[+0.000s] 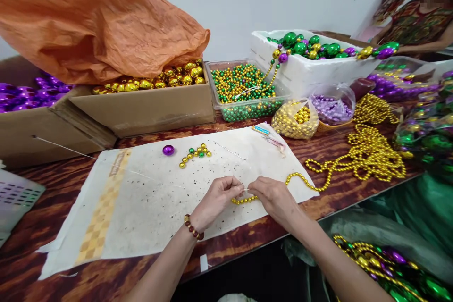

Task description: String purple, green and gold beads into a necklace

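Note:
My left hand (220, 198), with a bead bracelet (193, 227) at its wrist, pinches one end of a short stretch of thin white string (247, 190). Opposite it, the fingers of my right hand (274, 196) are closed on the string's other side. A short run of gold beads (244, 200) shows just below the fingertips; whether it is joined to the string is hidden. Beyond the hands on the white cloth (148, 217) lie a purple bead (168, 150) and a small cluster of gold and green beads (196, 153).
Boxes of purple beads (26, 94) and gold beads (145, 84) stand behind, under an orange sheet (106, 23). A clear tub (244, 89), bead bags (295, 122), a foam box (318, 73) and gold bead chains (375, 155) sit rightward. Another person (421, 23) is at far right.

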Available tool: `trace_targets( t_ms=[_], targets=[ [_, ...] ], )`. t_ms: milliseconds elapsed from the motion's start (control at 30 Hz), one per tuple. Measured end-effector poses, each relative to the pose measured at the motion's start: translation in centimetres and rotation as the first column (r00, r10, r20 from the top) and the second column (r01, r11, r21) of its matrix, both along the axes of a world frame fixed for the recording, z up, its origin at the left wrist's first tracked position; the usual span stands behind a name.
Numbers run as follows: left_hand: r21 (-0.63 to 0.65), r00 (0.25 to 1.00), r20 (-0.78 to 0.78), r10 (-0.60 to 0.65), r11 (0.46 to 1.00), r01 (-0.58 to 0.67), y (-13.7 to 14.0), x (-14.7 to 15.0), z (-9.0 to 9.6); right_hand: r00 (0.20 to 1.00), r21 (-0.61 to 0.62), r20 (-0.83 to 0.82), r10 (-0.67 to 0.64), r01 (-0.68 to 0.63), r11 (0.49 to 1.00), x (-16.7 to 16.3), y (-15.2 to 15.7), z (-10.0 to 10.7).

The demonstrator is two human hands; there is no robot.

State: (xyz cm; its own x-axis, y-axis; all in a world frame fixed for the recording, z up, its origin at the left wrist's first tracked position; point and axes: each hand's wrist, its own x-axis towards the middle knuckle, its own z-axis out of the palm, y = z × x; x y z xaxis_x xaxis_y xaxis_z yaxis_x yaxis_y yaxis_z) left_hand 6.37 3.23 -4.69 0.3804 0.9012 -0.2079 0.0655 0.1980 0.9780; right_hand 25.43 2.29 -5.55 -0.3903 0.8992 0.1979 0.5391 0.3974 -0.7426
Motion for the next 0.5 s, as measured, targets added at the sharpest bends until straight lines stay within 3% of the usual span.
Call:
trace_targets(
  t_ms=[67, 133, 200, 267, 333, 400, 500],
  targets=[
    [0.019, 0.999, 0.015, -0.037, 0.999, 0.037, 0.1, -0.2, 0.1, 0.977, -0.208, -0.208, -0.056, 0.012, 0.978, 0.5, -0.2, -0.2],
    [0.024, 0.997, 0.045, -0.064, 0.998, 0.063, 0.2, -0.2, 0.0, 0.892, -0.449, -0.419, -0.172, -0.039, 0.893, 0.7, -0.5, -0.2],
    [0.015, 0.995, 0.077, -0.070, 0.997, 0.069, 0.2, 0.0, -0.1, 0.754, -0.595, -0.579, -0.309, -0.131, 0.793, 0.7, -0.8, -0.2],
    [0.005, 0.995, 0.094, -0.043, 0.999, 0.042, 0.1, 0.5, -0.4, 0.598, -0.646, -0.679, -0.426, -0.211, 0.734, 0.2, -1.1, -0.4],
    [0.000, 0.996, 0.086, 0.019, 1.000, -0.019, -0.2, 1.0, -0.8, 0.456, -0.661, -0.725, -0.517, -0.249, 0.708, -0.6, -1.3, -0.8],
    [-0.018, 0.993, 0.072, 0.095, 0.995, -0.094, -0.6, 1.5, -1.3, 0.357, -0.660, -0.743, -0.566, -0.252, 0.707, -1.5, -1.5, -1.3],
    [-0.062, 0.959, 0.103, 0.266, 0.963, -0.261, -1.5, 2.1, -1.9, 0.272, -0.641, -0.764, -0.584, -0.224, 0.734, -2.8, -1.6, -2.0]
  ],
)
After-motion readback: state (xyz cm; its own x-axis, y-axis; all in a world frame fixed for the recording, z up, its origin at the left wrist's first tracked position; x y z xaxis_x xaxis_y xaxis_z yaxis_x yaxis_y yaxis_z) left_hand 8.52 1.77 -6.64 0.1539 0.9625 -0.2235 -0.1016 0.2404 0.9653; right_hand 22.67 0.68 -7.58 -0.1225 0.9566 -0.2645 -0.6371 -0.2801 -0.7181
